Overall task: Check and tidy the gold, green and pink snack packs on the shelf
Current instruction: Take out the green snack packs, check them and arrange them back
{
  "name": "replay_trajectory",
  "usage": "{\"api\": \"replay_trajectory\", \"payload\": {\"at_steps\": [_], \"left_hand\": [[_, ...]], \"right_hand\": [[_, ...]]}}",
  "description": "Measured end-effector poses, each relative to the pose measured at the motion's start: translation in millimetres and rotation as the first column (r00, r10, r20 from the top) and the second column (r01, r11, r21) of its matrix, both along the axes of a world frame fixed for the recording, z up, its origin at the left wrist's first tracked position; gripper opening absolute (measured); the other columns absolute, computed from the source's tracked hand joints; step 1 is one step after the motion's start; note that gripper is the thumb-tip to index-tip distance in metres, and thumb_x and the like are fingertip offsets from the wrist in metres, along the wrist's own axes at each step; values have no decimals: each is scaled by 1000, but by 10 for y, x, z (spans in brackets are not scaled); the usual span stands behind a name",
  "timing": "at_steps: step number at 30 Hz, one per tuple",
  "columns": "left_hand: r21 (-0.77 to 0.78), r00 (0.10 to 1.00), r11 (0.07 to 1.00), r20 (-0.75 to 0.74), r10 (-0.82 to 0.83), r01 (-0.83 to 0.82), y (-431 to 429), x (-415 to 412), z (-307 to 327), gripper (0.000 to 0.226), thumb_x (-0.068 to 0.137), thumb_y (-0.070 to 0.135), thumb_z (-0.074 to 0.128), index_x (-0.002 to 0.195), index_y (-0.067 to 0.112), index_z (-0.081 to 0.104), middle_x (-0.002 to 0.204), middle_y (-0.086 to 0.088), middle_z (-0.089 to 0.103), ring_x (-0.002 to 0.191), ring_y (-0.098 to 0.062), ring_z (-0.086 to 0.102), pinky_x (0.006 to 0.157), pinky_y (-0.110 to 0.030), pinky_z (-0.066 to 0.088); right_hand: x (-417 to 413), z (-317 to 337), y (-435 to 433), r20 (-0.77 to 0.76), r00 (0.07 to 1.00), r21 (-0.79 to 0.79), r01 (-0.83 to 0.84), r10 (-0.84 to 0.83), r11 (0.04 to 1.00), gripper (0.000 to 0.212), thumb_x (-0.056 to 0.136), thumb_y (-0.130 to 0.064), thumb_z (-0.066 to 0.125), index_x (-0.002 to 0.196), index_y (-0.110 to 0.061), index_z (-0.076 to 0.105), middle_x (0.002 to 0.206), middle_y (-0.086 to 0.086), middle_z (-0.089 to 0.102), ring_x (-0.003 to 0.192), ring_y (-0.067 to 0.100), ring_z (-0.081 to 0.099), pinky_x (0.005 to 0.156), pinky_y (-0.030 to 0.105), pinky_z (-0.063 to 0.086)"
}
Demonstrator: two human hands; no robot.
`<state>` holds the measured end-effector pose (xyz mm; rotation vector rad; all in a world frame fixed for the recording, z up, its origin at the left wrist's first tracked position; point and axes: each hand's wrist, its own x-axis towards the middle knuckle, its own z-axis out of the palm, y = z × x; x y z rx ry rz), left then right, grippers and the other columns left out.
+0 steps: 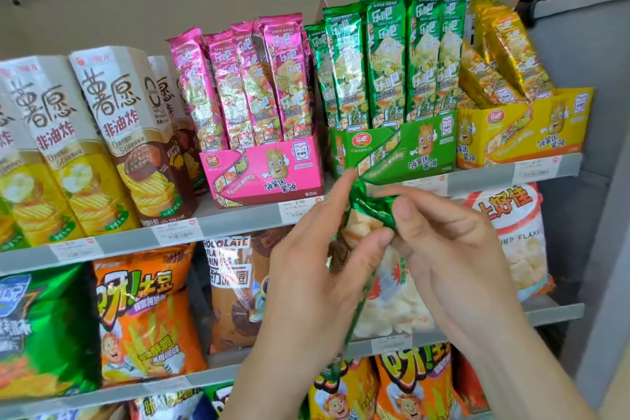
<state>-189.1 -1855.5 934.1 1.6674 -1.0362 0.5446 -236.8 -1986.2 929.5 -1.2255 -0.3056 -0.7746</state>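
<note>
Bright, even light is flooding the shelf, glinting off the foil packs. Wide-angle distortion is bending the edges; corners are blurring slightly.

Held green pack, pinched between your left hand and right hand: thin metallic foil film, creased and mirror-glossy at the crumpled end. The shelved green packs, pink packs and gold packs show you the same shiny, wrinkled foil, and they stand in smooth printed cardboard trays with a soft sheen. Shelf edge looks like matt grey painted metal with paper price labels; tall crisp cartons are matt card, orange bags glossy plastic film.
</note>
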Motion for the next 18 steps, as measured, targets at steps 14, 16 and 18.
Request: {"api": "replay_trajectory", "payload": {"at_steps": [14,16,18], "left_hand": [[-639,864,743,-243,-441,199,7,201,195,24,91,19,52,91,37,69,93,6,66,82,-11,59,74,-30,49],[-658,830,735,-310,-463,164,46,230,230,19,89,24,55,84,35,69,85,8,65,74,-7,60,68,-25,50],[-628,839,772,-368,-401,95,89,270,251,4,87,33,63,84,29,63,78,7,63,68,-9,59,59,-22,49]], "right_hand": [[65,-70,-207,-379,923,-481,-258,66,838,47,81,-53,59,123,-32,58,103,-9,72,91,5,68,76,18,52],[59,-33,-235,-311,950,-541,-174,-4,823,36,88,-44,57,119,-27,62,95,-16,72,83,-2,65,70,9,45],[60,-3,-286,-256,962,-610,-81,-99,788,35,89,-48,56,117,-29,65,98,-14,72,88,3,67,74,17,49]]}}
